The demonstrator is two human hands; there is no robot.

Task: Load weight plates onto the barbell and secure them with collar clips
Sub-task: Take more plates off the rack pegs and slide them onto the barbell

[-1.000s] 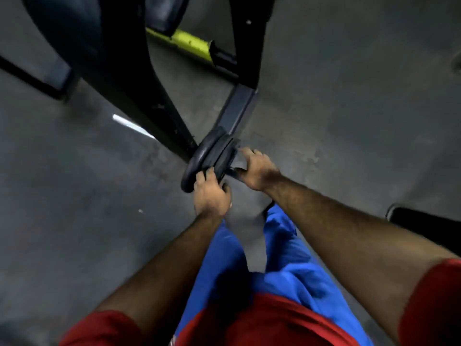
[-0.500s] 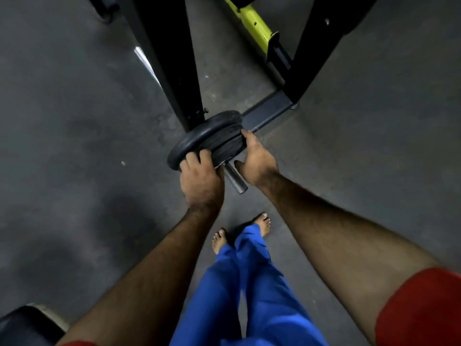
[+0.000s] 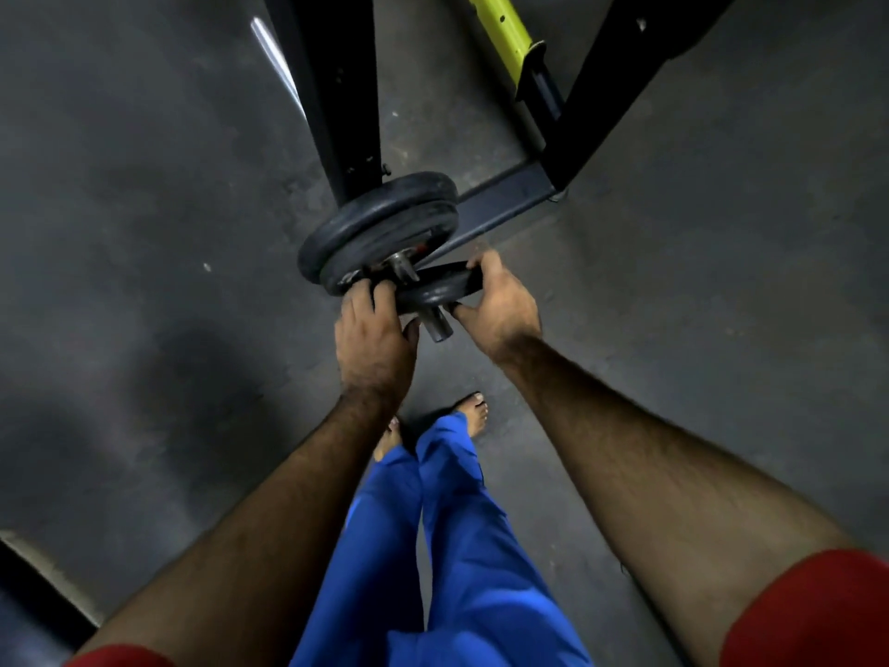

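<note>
Two black weight plates (image 3: 385, 219) sit pressed together on the barbell sleeve, whose bare metal end (image 3: 437, 324) points toward me. A smaller black plate (image 3: 440, 287) is on the sleeve, a gap apart from the two and tilted. My left hand (image 3: 373, 337) grips its left edge. My right hand (image 3: 498, 300) grips its right edge, thumb below. A metal fitting (image 3: 401, 264) shows on the sleeve between the plates. No collar clip is in view.
A black rack upright (image 3: 332, 89) rises just behind the plates, with a black base beam (image 3: 500, 204) running right along the grey floor. A yellow bar (image 3: 500, 31) slants at the top. My bare feet (image 3: 474, 414) stand below the sleeve end. A dark object (image 3: 33, 594) lies at bottom left.
The small plate, earlier pressed against the two big plates, now sits apart from them toward the sleeve's end, held by both hands. The view has shifted to look more straight down.
</note>
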